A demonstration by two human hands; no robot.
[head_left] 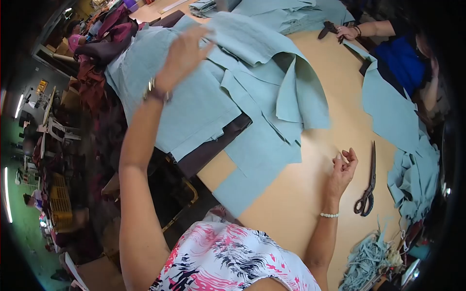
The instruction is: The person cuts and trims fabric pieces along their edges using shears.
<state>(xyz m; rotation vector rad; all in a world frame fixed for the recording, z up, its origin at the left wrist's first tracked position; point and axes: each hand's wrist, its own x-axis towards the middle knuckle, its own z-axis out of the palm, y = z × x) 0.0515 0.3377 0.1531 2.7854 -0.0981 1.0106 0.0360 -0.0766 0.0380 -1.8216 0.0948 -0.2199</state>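
Note:
My left hand [186, 57], blurred by motion, is over the pale blue-green fabric pieces [194, 104] at the upper left of the table. Its fingers look stretched out and apart, close to the edge of a raised, curling fabric panel [252, 39]. That panel arches over other overlapping pieces and its right end hangs down toward the tabletop. Lower right, my right hand [343, 167] is just above the bare wood, fingers loosely bent and apart, holding nothing visible. Beside it lies a pair of dark scissors [370, 182], blades pointing away from me.
A co-worker's hand [347, 33] grips a dark tool at the upper right, near a long fabric strip [388, 106]. Crumpled fabric [412, 179] and thin scraps [366, 259] lie on the right. Dark maroon cloth [114, 29] is heaped at the left. The table [310, 194] has a near-left corner.

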